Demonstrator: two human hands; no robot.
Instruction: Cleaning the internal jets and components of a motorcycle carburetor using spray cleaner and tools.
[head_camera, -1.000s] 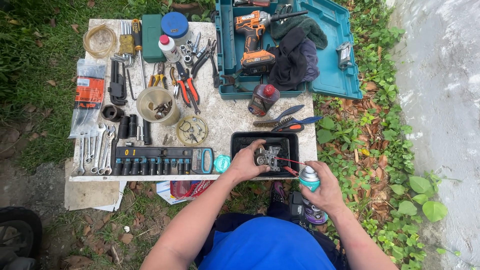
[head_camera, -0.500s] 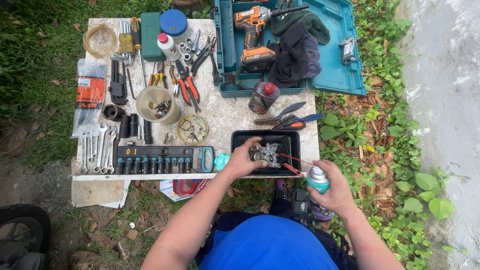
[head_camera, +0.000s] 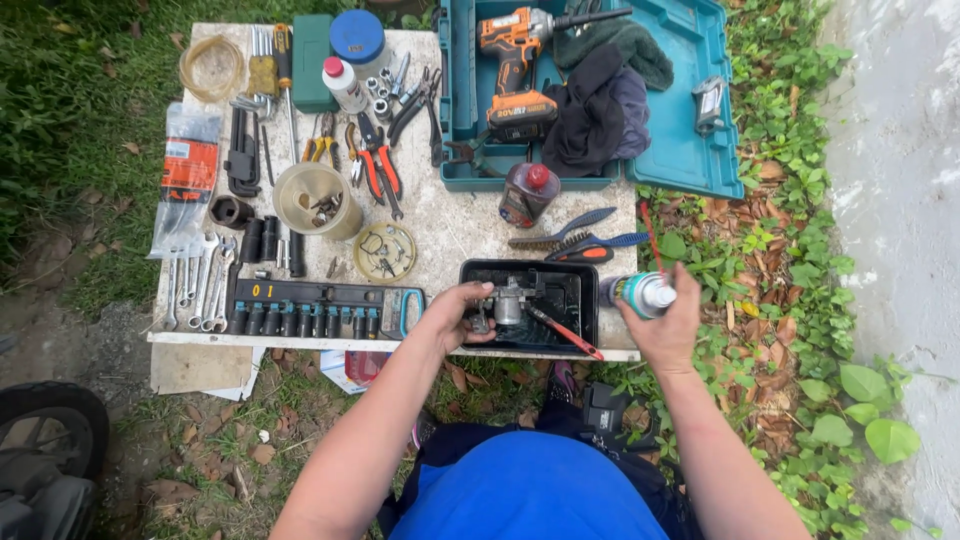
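A: Since the earlier frame, what has moved?
B: Right hand (head_camera: 662, 325) has lifted the spray can (head_camera: 640, 293) up beside the black tray (head_camera: 580, 275) at the bench (head_camera: 440, 225) edge, fingers closed around it.
A: And the left hand (head_camera: 455, 312)?
B: Gripping the metal part (head_camera: 505, 302) inside the tray; a red-handled tool (head_camera: 565, 333) lies alongside.

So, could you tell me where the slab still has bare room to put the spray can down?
Bare stone lies between the round tin, the red-capped bottle and the black tray. The left half is crowded with wrenches and pliers. The right hand holds the spray can.
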